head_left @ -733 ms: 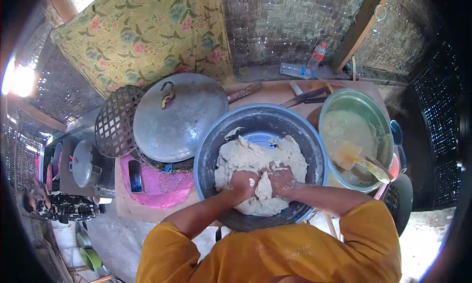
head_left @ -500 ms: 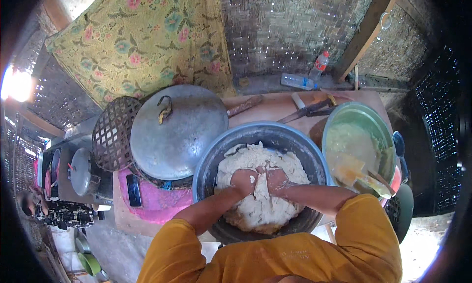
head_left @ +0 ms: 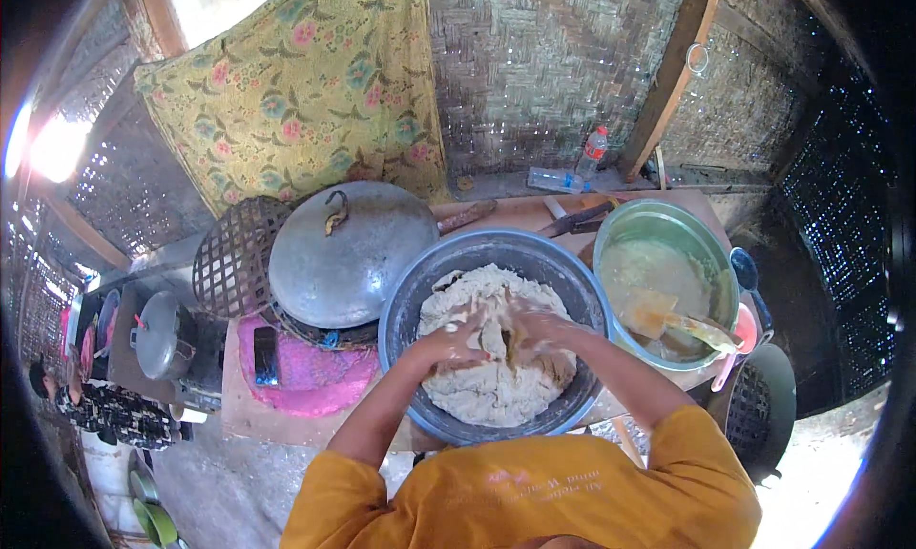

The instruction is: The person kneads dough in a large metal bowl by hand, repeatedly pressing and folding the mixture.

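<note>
A mass of pale, floury dough (head_left: 496, 396) fills much of a dark basin with a blue-grey rim (head_left: 394, 358). My left hand (head_left: 458, 344) lies on the dough's left side, its fingers apart and coated with flour. Opposite it, my right hand (head_left: 539, 331) rests on the dough with fingers stretched inward, a little blurred. Between the two hands the dough has a torn, darker, wet-looking gap. Some fingertips are hidden in the dough.
A green basin (head_left: 604, 263) with cloudy liquid and a scoop stands at the right, beside a pink-handled dipper (head_left: 730, 363). A large lidded metal pot (head_left: 353, 253) is at the left, near a phone (head_left: 266, 356) on pink plastic. Plastic bottles (head_left: 591, 150) stand behind.
My hands have come up from deep in the dough and moved apart, now on its surface. A gap has opened in the middle. The view has shifted slightly.
</note>
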`<action>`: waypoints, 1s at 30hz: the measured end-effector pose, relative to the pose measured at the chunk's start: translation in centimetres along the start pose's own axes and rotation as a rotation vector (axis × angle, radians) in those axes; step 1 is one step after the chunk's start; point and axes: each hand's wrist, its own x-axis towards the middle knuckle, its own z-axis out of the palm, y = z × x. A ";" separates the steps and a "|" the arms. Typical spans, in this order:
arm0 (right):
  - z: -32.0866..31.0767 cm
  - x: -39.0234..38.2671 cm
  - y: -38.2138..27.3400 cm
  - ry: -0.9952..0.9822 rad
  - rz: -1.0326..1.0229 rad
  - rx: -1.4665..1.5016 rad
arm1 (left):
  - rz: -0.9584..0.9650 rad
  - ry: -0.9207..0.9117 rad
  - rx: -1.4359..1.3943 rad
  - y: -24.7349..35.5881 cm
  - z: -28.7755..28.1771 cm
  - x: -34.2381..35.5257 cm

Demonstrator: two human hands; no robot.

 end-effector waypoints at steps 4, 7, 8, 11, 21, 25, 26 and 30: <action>-1.0 -0.6 1.4 -0.105 0.594 0.480 | -0.270 -0.008 -0.371 -4.6 -3.3 1.7; 0.3 0.9 4.2 0.031 0.896 1.009 | -0.321 -0.161 -0.566 -4.1 -4.4 4.9; 0.4 1.8 4.9 -0.012 1.000 1.129 | -0.273 -0.166 -0.564 -2.9 -4.7 5.7; 0.8 5.5 5.0 -0.129 1.076 1.494 | -0.248 -0.198 -0.676 -6.4 -0.4 8.2; 5.6 7.9 8.4 -0.125 0.610 1.908 | -0.302 -0.423 -0.966 -3.1 -0.1 12.8; -1.3 7.2 0.6 -0.236 0.813 2.079 | -0.437 -0.119 -1.102 -1.8 -0.8 6.6; -1.7 5.9 0.0 -0.207 0.775 2.077 | -0.387 -0.123 -1.158 -0.1 -1.0 5.3; -7.6 2.2 -6.4 -0.530 0.686 1.144 | 0.089 -0.099 -0.663 0.3 1.3 -2.0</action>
